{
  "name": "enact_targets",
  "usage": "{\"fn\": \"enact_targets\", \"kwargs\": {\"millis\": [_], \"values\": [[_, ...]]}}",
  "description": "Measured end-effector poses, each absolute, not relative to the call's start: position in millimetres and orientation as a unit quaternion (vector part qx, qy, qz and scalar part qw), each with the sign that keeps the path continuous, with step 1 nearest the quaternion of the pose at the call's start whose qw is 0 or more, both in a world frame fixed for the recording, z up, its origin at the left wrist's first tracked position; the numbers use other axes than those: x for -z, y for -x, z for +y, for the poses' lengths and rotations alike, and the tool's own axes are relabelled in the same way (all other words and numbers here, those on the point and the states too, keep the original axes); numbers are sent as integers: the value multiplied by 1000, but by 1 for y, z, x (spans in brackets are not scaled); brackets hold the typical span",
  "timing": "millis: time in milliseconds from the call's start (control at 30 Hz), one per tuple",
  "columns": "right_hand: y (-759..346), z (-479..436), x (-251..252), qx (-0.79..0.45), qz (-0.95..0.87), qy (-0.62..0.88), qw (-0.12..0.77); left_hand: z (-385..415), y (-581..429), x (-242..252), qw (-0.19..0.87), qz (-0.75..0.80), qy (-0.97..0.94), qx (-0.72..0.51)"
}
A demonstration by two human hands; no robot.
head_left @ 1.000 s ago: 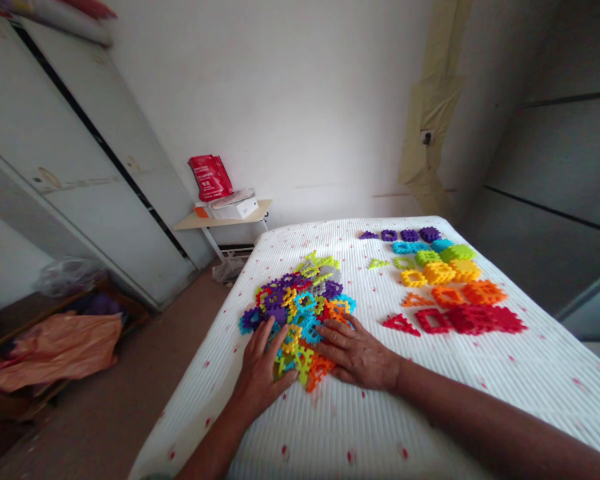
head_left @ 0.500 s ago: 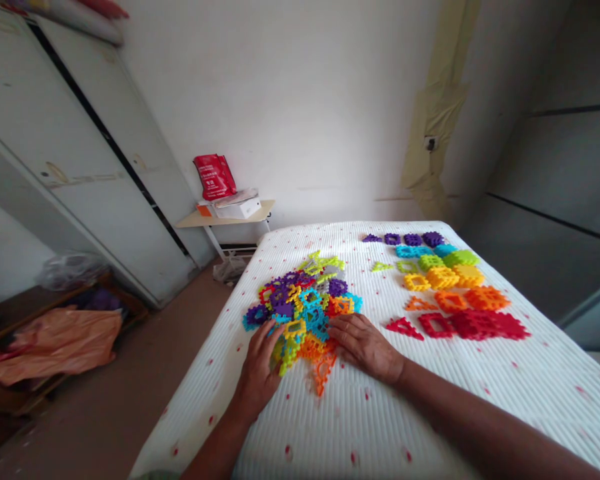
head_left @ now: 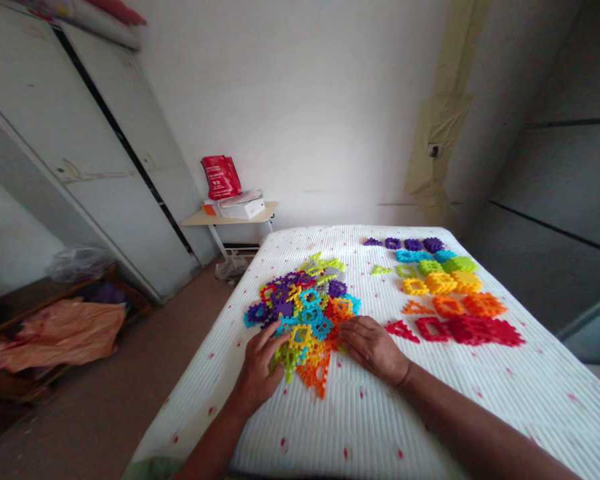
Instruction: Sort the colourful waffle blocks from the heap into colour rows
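Observation:
A mixed heap of toothed plastic building tiles lies on the bed, in purple, blue, yellow, green, orange and red. At its near left edge rests my left hand, thumb and fingers apart beside green tiles and a yellow square tile. My right hand lies at the heap's right edge, fingers stretched side by side against orange tiles; its fingertips are partly hidden. Nothing is seen gripped in either hand. An orange triangular tile sticks out from the near edge between the hands.
Right of the heap, tiles lie in rows by colour: purple, blue, green, yellow, orange and red. A white ribbed cover spreads over the bed. Behind stands a small table with a red bag.
My right hand has shifted slightly right, its fingers drawn a little off the heap. The yellow square and the orange triangle near my hands have changed position slightly. The view has tilted a little.

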State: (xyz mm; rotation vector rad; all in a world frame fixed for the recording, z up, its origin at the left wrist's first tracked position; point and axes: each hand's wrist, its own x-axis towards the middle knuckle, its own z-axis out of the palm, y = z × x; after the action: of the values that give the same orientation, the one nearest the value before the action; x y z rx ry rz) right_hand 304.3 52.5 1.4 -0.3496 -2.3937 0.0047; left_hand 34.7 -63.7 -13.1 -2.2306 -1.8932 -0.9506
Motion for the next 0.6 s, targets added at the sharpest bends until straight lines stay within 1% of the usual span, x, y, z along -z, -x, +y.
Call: {"fn": "enact_targets", "kwargs": {"millis": [200,467,600], "values": [[-307,55,2,-5,-927,137,349,-65,-35,10,48,-615,723,312],[-309,52,-5,3,-926,112,360,-64,-38,3,107,-625,698,334],[-309,51,-6,4,-929,111,352,-58,-41,-2,101,-618,711,319]]}}
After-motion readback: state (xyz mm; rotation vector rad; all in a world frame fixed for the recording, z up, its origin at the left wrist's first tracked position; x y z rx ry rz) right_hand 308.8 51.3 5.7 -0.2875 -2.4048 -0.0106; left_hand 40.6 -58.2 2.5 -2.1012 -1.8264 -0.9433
